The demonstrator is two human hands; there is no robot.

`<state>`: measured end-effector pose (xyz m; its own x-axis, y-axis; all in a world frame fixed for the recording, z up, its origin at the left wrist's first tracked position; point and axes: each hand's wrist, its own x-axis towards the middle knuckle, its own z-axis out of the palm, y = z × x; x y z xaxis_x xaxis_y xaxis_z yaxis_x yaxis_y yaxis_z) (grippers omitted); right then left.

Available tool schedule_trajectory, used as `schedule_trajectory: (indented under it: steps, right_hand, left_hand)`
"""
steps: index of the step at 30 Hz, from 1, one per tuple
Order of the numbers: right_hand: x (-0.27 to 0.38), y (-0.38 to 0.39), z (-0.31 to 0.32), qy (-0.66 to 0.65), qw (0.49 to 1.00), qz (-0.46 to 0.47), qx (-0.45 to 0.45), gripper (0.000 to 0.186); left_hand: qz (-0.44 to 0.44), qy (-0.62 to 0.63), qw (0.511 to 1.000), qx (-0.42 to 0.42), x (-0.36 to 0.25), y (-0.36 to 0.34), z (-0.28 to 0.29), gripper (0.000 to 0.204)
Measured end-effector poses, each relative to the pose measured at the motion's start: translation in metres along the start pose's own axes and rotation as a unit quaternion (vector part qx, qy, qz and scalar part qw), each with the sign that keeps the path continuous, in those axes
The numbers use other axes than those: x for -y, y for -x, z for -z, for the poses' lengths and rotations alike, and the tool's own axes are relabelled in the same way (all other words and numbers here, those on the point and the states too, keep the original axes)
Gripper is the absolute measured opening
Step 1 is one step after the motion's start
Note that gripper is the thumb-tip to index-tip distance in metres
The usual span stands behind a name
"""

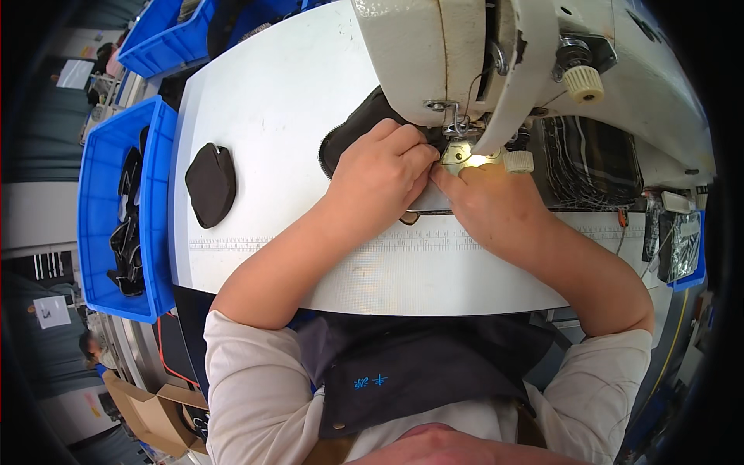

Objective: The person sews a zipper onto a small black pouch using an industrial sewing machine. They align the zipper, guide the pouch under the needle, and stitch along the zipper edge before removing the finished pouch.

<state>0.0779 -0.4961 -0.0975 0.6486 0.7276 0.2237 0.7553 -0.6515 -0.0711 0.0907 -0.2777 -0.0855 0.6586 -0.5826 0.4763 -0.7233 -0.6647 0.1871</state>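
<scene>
My left hand (381, 169) is closed over a dark brown fabric piece with a zipper along its edge (347, 138), probably a pouch, lying flat left of the needle. Close beside it, my right hand (496, 200) has bent fingers at the lit needle plate (459, 153), its thumb meeting the left fingertips. Whatever the right fingers pinch is hidden. The white sewing machine (411, 58) stands over both hands, its presser foot and needle just beyond the fingertips. A small dark pouch (211, 186) lies apart on the left of the white table (263, 101).
Stacked dark pieces with pale edges (593, 159) lie under the machine arm at right. A blue bin (163, 209) with dark pieces stands off the table's left edge, another blue bin (159, 43) behind it. A printed ruler strip (310, 242) crosses the table front. Lower left sits a cardboard box (151, 415).
</scene>
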Motion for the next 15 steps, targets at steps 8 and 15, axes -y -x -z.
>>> schedule_trajectory:
  steps: [8, 15]
  right_hand:
    - [0.0005, 0.0029, -0.0004, -0.012, 1.0, 0.006, -0.027, 0.043]
    - [0.0044, -0.001, 0.0035, 0.019, 0.996, 0.028, -0.086, 0.042]
  left_hand:
    - [-0.001, 0.004, 0.999, 0.041, 0.0045, 0.0039, 0.0023, 0.031]
    - [-0.014, -0.048, 0.997, 0.062, -0.0003, 0.0055, 0.0059, 0.035]
